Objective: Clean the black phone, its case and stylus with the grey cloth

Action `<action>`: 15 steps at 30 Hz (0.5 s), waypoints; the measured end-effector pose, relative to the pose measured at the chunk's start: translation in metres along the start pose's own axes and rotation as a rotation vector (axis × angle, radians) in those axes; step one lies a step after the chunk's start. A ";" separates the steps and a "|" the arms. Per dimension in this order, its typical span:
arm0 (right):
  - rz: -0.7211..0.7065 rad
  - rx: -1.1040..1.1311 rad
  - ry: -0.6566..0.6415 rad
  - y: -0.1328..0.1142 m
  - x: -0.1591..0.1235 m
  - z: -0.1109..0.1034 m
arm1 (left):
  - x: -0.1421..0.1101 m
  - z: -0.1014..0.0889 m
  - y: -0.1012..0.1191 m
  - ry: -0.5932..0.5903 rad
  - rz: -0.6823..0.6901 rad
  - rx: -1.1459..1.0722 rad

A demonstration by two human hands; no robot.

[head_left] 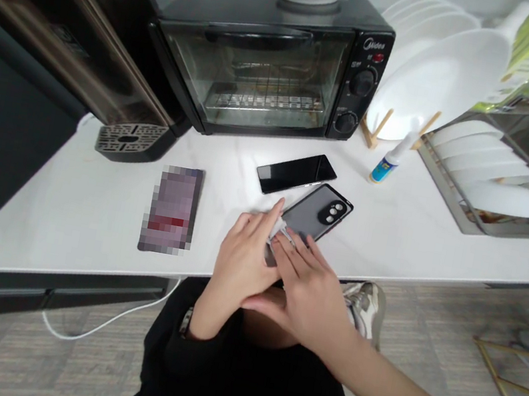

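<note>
A phone case [307, 212], translucent grey with a black rim and camera cutouts, lies tilted near the counter's front edge. My left hand [246, 249] closes around its lower left end, the grip partly hidden. Across the lower part of the case reaches my right hand [305, 286], its bent fingers pressing a crumpled white tissue-like piece [279, 226] against the surface. Both hands almost touch each other there. Just behind the case rests a phone [296, 174] with its dark screen up. A small bottle with a white nozzle and blue label [385, 167] stands to the right.
On the white counter [102, 225], a blurred-out flat item [171, 209] lies at left. Behind are a black toaster oven [264, 76] and a drink machine's drip tray [130, 138]. White plates [437, 78] stand in a wooden rack beside the sink [468, 222].
</note>
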State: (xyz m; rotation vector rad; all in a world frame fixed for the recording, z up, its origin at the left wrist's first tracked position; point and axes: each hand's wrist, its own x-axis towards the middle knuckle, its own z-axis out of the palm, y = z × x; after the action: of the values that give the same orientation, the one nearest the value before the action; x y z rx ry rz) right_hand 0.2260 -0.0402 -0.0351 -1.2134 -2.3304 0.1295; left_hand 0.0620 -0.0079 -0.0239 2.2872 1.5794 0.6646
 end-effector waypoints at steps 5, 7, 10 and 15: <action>0.132 -0.149 0.023 0.055 -0.007 -0.027 | 0.000 -0.002 0.003 -0.016 0.018 -0.026; 0.206 -0.222 0.067 0.075 0.001 -0.031 | 0.000 -0.002 0.004 -0.012 0.038 -0.025; 0.229 -0.216 0.085 0.068 0.015 -0.021 | -0.001 -0.002 0.004 -0.004 0.034 -0.033; 0.041 -0.021 0.019 0.010 0.010 0.001 | -0.001 -0.003 0.001 -0.019 0.016 -0.036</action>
State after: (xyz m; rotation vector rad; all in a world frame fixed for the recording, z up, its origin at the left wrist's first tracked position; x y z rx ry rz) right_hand 0.2281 -0.0260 -0.0350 -1.2684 -2.2963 0.1067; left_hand 0.0610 -0.0087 -0.0215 2.2756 1.5294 0.6682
